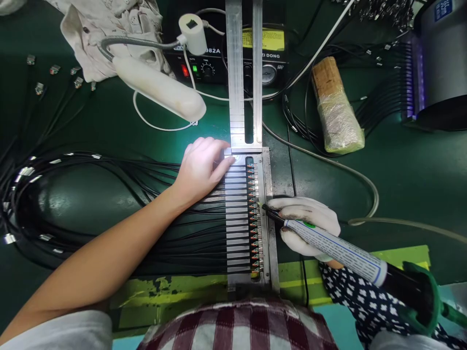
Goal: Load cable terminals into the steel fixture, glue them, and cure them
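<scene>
A metal fixture [236, 209] stands in front of me, with a row of black cables [204, 253] laid across it and their small connectors [255, 218] lined up along its right side. Bare, my left hand [200, 167] rests at the fixture's upper left edge, thumb and forefinger closed on its top end. My right hand [308, 221], in a white glove, is wrapped round a black-tipped dispensing syringe [335, 250] with a printed label. The syringe tip points at the connectors' right side, near the middle of the row.
A lamp [160, 90] hangs over the upper left. Behind are a black control box [207, 73] and a cloth [109, 34]. A wrapped block [339, 112] lies upper right, near a grey cylindrical device [443, 63]. Coiled cables [22, 194] lie at left.
</scene>
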Available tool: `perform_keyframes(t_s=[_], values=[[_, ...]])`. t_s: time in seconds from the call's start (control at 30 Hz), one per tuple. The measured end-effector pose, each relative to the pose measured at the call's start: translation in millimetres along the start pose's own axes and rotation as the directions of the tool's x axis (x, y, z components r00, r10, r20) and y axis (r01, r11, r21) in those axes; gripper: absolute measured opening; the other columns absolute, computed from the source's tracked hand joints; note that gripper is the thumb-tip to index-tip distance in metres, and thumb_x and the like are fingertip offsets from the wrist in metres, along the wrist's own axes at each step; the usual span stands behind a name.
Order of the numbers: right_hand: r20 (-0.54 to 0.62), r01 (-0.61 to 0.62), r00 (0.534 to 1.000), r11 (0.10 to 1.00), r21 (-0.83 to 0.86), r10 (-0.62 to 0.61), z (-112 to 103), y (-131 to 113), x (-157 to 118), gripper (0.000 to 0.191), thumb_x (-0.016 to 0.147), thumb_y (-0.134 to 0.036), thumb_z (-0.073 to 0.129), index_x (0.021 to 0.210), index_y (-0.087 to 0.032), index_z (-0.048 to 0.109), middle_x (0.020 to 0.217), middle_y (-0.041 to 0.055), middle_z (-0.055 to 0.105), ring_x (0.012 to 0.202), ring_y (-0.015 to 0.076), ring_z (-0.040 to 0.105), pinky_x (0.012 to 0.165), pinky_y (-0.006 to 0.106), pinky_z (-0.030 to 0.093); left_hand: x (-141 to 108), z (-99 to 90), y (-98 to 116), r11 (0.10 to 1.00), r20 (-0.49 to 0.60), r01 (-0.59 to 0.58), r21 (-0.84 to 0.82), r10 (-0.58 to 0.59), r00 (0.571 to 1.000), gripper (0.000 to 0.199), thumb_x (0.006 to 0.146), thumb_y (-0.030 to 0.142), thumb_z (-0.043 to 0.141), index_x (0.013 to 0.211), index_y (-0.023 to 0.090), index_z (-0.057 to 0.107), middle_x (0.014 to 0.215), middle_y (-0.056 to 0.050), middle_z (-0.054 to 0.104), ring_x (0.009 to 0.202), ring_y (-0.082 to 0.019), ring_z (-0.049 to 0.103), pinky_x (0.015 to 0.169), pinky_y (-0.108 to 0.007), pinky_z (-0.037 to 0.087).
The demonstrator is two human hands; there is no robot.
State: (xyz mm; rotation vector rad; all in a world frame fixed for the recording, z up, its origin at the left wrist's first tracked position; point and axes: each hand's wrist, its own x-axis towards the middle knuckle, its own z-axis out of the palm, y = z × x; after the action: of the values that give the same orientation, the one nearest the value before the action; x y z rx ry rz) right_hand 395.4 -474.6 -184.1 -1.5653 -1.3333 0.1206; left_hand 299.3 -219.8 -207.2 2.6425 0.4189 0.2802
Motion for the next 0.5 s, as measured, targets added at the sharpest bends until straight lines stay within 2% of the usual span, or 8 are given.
perform_keyframes(t_s=[0.5], values=[[0.001, 0.011, 1.0, 1.0, 0.001, -0.011, -1.4, -0.9, 0.1, 0.018, 0.082, -0.022, 0.073, 0.099, -0.019, 0.067, 0.097, 0.0106, 0.079, 0.087, 0.024, 0.078, 0.072, 0.034, 0.066, -0.2, 1.3, -1.0, 1.0, -0.015, -0.01, -0.003, 0.01, 1.0, 0.029, 0.098, 0.042, 0.049, 0.107, 0.019, 0.063, 0.086, -0.006, 0.061, 0.089, -0.025, 0.054, 0.08, -0.037, 0.038]])
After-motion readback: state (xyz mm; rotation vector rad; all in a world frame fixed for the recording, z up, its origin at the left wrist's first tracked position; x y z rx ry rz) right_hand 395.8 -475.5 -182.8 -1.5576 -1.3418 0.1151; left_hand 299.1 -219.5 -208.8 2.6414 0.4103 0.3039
